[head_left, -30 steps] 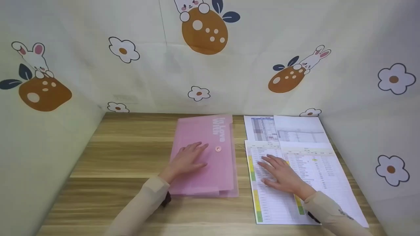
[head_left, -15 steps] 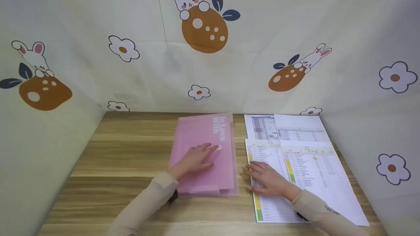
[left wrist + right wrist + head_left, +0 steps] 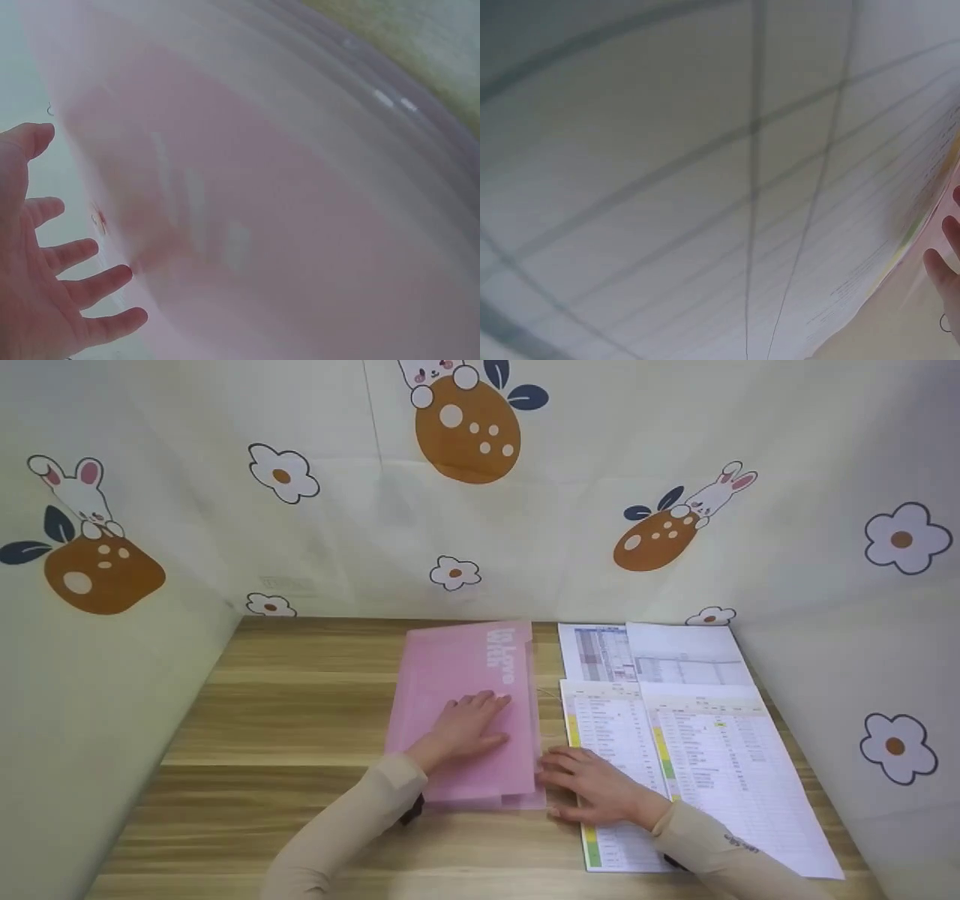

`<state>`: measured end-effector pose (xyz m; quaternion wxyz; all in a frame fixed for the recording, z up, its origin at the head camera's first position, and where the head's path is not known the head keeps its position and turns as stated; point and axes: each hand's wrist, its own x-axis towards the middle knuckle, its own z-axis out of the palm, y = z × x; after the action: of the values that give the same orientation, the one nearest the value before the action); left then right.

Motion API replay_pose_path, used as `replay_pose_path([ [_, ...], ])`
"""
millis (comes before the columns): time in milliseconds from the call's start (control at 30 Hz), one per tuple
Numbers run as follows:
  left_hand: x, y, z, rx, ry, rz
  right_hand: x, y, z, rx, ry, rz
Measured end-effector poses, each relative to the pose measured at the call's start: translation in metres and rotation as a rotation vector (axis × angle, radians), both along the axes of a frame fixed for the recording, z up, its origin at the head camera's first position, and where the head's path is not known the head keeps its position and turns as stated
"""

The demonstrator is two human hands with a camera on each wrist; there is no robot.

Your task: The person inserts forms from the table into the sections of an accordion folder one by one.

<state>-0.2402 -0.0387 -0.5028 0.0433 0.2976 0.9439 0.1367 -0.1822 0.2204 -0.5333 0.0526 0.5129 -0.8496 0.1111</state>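
Note:
A pink plastic document folder (image 3: 465, 660) with white lettering lies flat on the wooden table. Over its middle, my left hand (image 3: 465, 729) spreads its fingers, the tips covering the round button seen earlier. The left wrist view shows that hand (image 3: 60, 277) with straight, spread fingers close over the pink surface (image 3: 247, 187). My right hand (image 3: 592, 789) reaches across the left edge of the printed sheets (image 3: 720, 780), its fingertips right at the folder's right edge. Only a few of its fingers (image 3: 941, 270) show at the right wrist view's edge, beside the lined paper (image 3: 705, 187).
More printed sheets (image 3: 675, 656) lie at the back right, partly under the front ones. The wooden table (image 3: 270, 720) extends to the left of the folder. A patterned fabric wall (image 3: 345, 525) encloses the back and both sides.
My left hand has slid right over the folder, onto its button. My right hand has moved left and nearer to me, from the sheets to the folder's right edge. Folder and sheets have stayed put.

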Motion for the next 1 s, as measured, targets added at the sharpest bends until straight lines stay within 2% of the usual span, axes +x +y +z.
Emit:
replay_pose_path([
  [200,-0.002,0.012,0.002,-0.048,-0.029,0.047,0.001,-0.004,-0.002,0.027,-0.031,0.019],
  [433,-0.005,0.022,0.003,-0.101,0.0,0.069,0.002,-0.006,-0.004,0.032,-0.001,0.059],
  [700,-0.007,0.031,0.005,-0.067,-0.004,0.102,0.003,-0.008,-0.005,0.03,0.018,0.091],
  [1000,-0.009,0.042,0.008,-0.095,0.015,0.143,0.003,-0.007,-0.004,0.044,0.002,0.083],
])
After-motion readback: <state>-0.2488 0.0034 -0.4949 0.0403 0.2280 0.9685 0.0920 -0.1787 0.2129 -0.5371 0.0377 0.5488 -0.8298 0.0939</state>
